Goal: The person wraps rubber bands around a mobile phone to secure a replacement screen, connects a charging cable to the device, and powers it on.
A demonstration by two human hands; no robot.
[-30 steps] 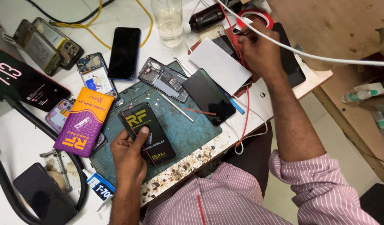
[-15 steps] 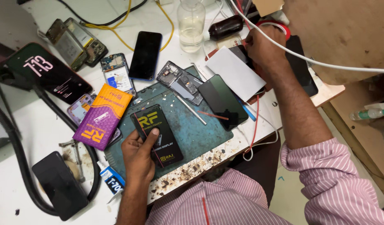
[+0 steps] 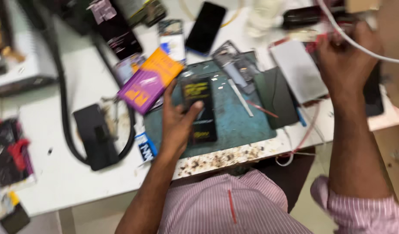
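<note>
Cluttering the white desk (image 3: pixel 69 173) (blurred view), phones surround a teal mat (image 3: pixel 242 125); left hand (image 3: pixel 177 121) grips a black battery (image 3: pixel 201 108), right hand (image 3: pixel 344 56) seemingly clenched.

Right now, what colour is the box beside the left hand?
Purple and orange box, clearest in the head view.

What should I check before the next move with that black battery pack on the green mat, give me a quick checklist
1. Left hand grips the black battery pack: ok, thumb and fingers are on it.
2. Pack lies over the green mat: ok.
3. Right hand free: not ok, it is up at the red wires by the white cable.
4. What the right hand holds: cannot tell, blurred.
5. Tweezers within reach on the mat: ok.
6. Purple and orange box clear of the pack: ok, beside it.
</note>
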